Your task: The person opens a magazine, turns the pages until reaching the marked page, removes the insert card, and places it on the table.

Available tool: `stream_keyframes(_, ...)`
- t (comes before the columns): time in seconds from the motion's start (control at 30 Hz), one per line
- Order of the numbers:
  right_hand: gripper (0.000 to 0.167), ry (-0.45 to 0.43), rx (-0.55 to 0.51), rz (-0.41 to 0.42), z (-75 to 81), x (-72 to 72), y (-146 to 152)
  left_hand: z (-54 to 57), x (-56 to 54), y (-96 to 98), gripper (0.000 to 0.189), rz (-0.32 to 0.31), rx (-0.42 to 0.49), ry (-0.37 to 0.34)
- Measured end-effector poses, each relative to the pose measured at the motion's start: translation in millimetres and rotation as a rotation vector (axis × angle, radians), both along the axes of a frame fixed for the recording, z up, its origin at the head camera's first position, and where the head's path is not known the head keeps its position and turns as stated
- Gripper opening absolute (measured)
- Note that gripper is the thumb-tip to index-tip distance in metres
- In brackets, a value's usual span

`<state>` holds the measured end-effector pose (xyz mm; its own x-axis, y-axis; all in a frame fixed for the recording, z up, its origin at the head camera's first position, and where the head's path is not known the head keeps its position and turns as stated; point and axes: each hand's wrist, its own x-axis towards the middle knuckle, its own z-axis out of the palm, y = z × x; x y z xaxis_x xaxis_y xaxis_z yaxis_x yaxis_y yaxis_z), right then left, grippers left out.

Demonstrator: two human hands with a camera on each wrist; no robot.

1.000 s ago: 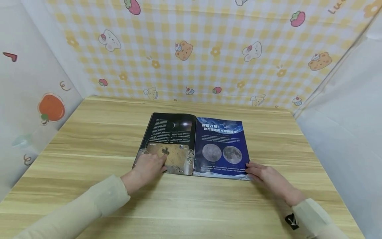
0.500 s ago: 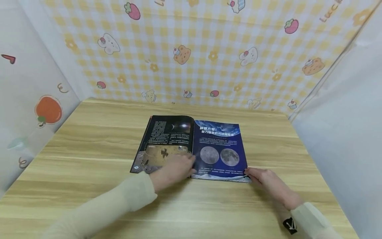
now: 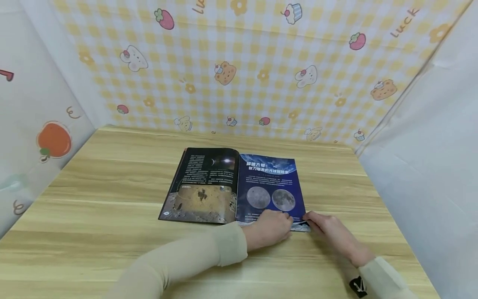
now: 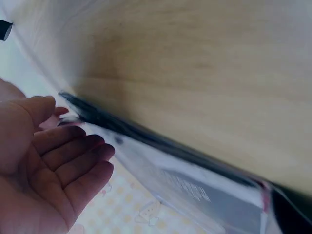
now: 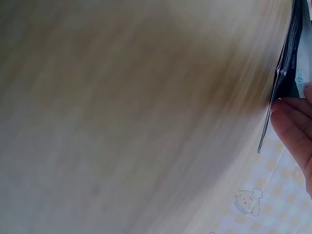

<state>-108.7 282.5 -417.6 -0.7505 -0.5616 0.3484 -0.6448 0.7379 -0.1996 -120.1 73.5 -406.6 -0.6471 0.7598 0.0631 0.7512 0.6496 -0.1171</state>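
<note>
An open magazine [image 3: 201,198] lies on the wooden table, a dark space page on its left and a blue page with two moon pictures on its right. My left hand [image 3: 270,227] is over the bottom edge of the blue page, close beside the right hand. The left wrist view shows that left hand [image 4: 58,170] with loosely extended fingers, nothing gripped. My right hand [image 3: 332,232] pinches the blue page's lower right corner, which is slightly lifted. In the right wrist view, fingertips [image 5: 287,126] meet the edge of the magazine's pages [image 5: 287,58], partly cut off by the frame.
The wooden table [image 3: 93,232] spreads around the magazine. A yellow checked cloth [image 3: 242,50] with cartoon prints hangs behind it, and white sheets [image 3: 418,137] form the sides. A black tag [image 3: 358,286] shows by the right sleeve.
My left hand has swept right from the left page's picture, across the fold, to the bottom of the blue page. The right hand stays at the corner. The head view has shifted slightly.
</note>
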Motion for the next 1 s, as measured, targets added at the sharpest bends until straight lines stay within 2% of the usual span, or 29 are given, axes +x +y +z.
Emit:
stream_keyframes(0.13, 0.025, 0.023, -0.006, 0.002, 0.0, 0.0, -0.2, -4.1, 0.3, 11.6, 0.023, -0.009, -0.03, 0.103)
stream_keyframes(0.23, 0.027, 0.024, -0.017, 0.004, -0.2, -0.3, -0.2, -5.5, -0.9, 16.5, 0.023, -0.023, -0.051, 0.15)
stream_keyframes(0.53, 0.028, 0.019, -0.065, -0.027, 0.4, -0.1, 1.1, -5.6, -5.3, 23.1, 0.029, -0.008, -0.007, 0.194)
stream_keyframes(0.77, 0.02, 0.072, -0.12, -0.132, -0.8, -0.9, 3.8, -6.7, -8.3, 19.8, 0.054, -0.006, 0.058, 0.162)
stream_keyframes(0.93, 0.02, 0.022, -0.091, -0.062, -3.1, -1.7, 5.9, -8.5, -13.3, 14.2, 0.065, -0.038, 0.13, 0.112)
stream_keyframes(1.0, 0.022, -0.001, -0.059, -0.022, -3.8, -2.1, 5.7, -8.8, -15.7, 12.5, 0.062, -0.034, 0.115, 0.1)
